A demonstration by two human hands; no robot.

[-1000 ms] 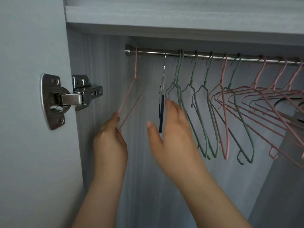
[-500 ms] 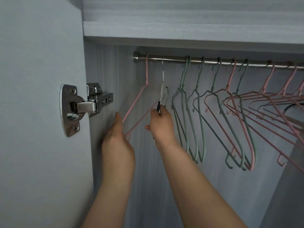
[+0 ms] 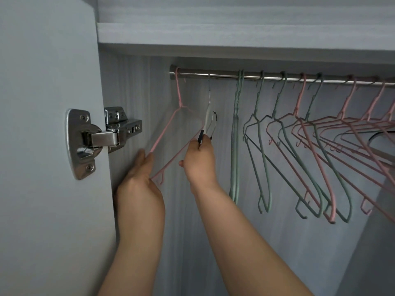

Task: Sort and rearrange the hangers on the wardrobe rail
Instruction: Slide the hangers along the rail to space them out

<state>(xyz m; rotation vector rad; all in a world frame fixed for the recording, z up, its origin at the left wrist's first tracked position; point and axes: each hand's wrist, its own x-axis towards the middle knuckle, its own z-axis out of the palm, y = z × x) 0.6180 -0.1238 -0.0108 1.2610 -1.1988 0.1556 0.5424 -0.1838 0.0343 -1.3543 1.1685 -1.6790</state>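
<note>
Both bare arms reach up; left hand (image 3: pixel 140 182) pinches pink hanger (image 3: pixel 166 129), right hand (image 3: pixel 199 162) grips white hanger (image 3: pixel 207 118), fingers (image 3: pixel 207 144) curled

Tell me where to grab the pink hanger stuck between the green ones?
Probably take the pink hanger by its neck, just under the rail, reaching in from the front. The neck hangs free there. Lower down, its arms cross the green hangers, so pulling from there would likely snag them.

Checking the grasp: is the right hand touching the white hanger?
Touching. In the head view the right hand grips the white hanger at its dark lower end.
</note>
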